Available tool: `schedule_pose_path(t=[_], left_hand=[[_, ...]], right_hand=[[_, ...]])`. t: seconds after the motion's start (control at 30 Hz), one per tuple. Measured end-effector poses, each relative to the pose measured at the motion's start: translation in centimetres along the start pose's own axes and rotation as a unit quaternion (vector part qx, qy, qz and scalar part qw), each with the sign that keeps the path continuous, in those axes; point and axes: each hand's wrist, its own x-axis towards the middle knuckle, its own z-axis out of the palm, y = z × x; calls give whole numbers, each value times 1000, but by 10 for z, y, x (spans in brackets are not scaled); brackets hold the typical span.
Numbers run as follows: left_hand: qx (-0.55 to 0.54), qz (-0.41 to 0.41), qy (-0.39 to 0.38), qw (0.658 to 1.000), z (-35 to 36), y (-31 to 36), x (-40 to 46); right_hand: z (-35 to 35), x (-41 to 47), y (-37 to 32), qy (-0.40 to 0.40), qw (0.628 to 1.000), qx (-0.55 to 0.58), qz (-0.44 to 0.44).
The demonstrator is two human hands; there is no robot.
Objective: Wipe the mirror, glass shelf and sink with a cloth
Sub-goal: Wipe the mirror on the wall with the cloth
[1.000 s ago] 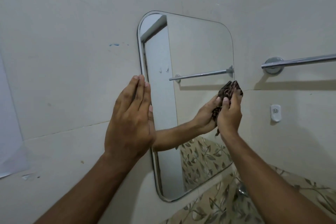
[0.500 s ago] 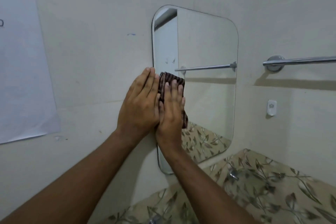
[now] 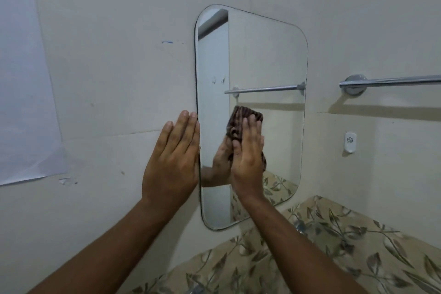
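Note:
A rounded rectangular mirror [image 3: 265,59] hangs on the cream wall. My right hand [image 3: 247,162] presses a dark brown striped cloth [image 3: 238,118] flat against the lower middle of the glass; the cloth shows above and beside my fingers. My left hand [image 3: 173,162] lies flat on the wall with fingers together, its fingertips touching the mirror's left edge. It holds nothing. The glass shelf and the sink are out of view.
A chrome towel bar [image 3: 391,81] is fixed to the wall right of the mirror, with a small white wall hook [image 3: 350,141] below it. Leaf-patterned tiles [image 3: 334,246] run along the bottom. A white paper sheet [image 3: 21,93] hangs at far left.
My right hand with the cloth swept from the mirror's right edge to its left edge beside my left hand, and has now moved back toward the middle. The left hand stays on the wall.

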Motion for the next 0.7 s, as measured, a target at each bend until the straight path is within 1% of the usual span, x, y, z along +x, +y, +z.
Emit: schedule_pose_path(t=[0.2, 0.33, 0.5, 0.6, 0.7], left_hand=[[30, -11, -4, 999, 3, 3, 0], [30, -7, 0, 1000, 3, 3, 1], [36, -5, -4, 999, 3, 2, 2], [33, -6, 1, 999, 3, 4, 3], [21, -29, 14, 999, 4, 5, 3]], right_hand=[[-12, 10, 59, 43, 997, -33, 58], [-25, 26, 104, 71, 984, -25, 161], [-41, 43, 153, 92, 962, -34, 253], [-39, 38, 156, 99, 954, -33, 280], [-30, 19, 135, 101, 953, -35, 284]])
